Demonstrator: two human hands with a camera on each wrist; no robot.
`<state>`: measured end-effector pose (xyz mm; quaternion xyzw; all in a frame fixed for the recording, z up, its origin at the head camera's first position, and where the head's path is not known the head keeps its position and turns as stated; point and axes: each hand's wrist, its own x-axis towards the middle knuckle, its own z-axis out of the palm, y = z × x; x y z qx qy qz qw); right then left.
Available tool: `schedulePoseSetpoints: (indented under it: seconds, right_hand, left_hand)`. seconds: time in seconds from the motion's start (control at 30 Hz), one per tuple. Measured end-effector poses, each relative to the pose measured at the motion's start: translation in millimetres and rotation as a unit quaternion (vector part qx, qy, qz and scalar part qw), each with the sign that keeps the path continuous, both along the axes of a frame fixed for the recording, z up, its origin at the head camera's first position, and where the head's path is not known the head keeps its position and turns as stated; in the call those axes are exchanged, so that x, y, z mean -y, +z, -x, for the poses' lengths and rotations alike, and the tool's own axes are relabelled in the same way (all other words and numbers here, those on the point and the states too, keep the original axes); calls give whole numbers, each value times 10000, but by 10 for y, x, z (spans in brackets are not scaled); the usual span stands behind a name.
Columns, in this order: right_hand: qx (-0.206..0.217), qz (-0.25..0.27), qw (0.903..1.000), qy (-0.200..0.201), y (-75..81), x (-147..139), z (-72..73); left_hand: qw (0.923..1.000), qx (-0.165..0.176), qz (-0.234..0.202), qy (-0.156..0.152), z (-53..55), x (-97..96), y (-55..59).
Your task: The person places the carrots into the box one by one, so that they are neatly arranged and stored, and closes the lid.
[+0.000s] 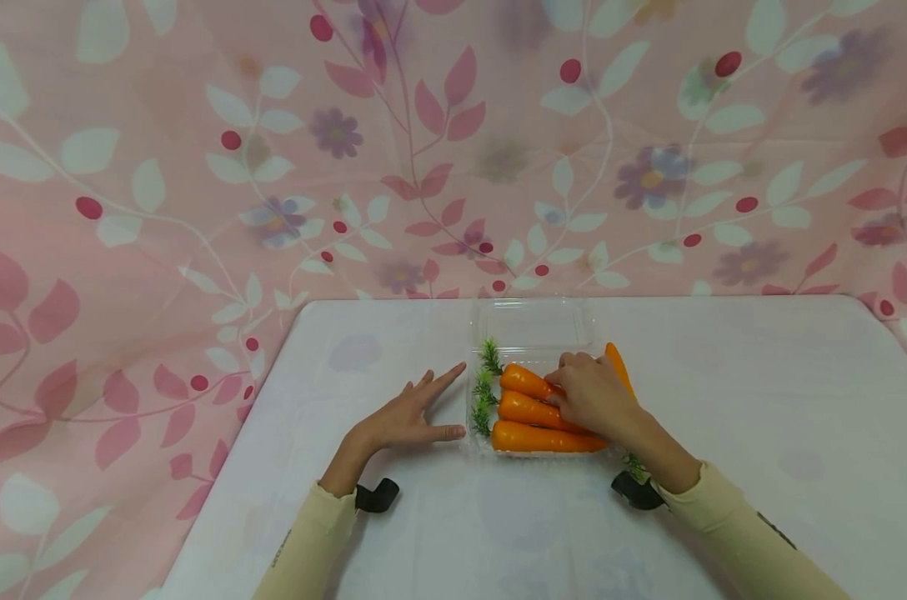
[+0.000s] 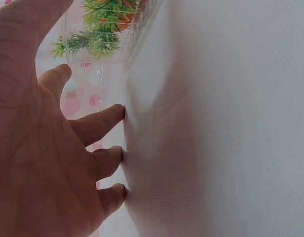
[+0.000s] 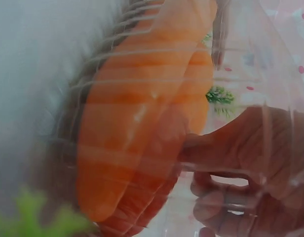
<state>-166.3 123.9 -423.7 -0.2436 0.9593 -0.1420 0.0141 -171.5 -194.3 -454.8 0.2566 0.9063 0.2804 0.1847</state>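
Observation:
Three orange carrots (image 1: 524, 410) with green tops (image 1: 483, 398) lie side by side in a clear plastic box (image 1: 470, 429). My right hand (image 1: 598, 393) reaches over their right ends, thumb and fingers curled onto the rear carrot (image 1: 523, 377). Another carrot (image 1: 620, 368) stands out crosswise behind that hand, with leaves (image 1: 633, 463) showing below the wrist. In the right wrist view, the right hand (image 3: 241, 158) appears through the clear wall, its thumb against a carrot. With fingers spread, my left hand (image 1: 404, 423) rests fingertips on the cloth, thumb and index finger close to the box's left side.
The box's clear lid (image 1: 532, 323) is folded back toward the table's far edge. A white cloth (image 1: 754, 417) covers the table. Pink floral fabric (image 1: 453, 167) hangs behind it. Dark wrist mounts (image 1: 378, 495) sit beneath both sleeves.

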Motion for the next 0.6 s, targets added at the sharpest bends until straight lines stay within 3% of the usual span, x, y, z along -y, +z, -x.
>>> schedulePoseSetpoints:
  seconds: [0.27, 0.6]
  right_hand:
    - [213, -152, 9995, 170, 40, -33, 26]
    - [544, 609, 9966, 52, 145, -180, 37]
  left_hand:
    - [10000, -2, -2, -33, -6, 0, 12]
    - [10000, 24, -17, -57, -17, -1, 37]
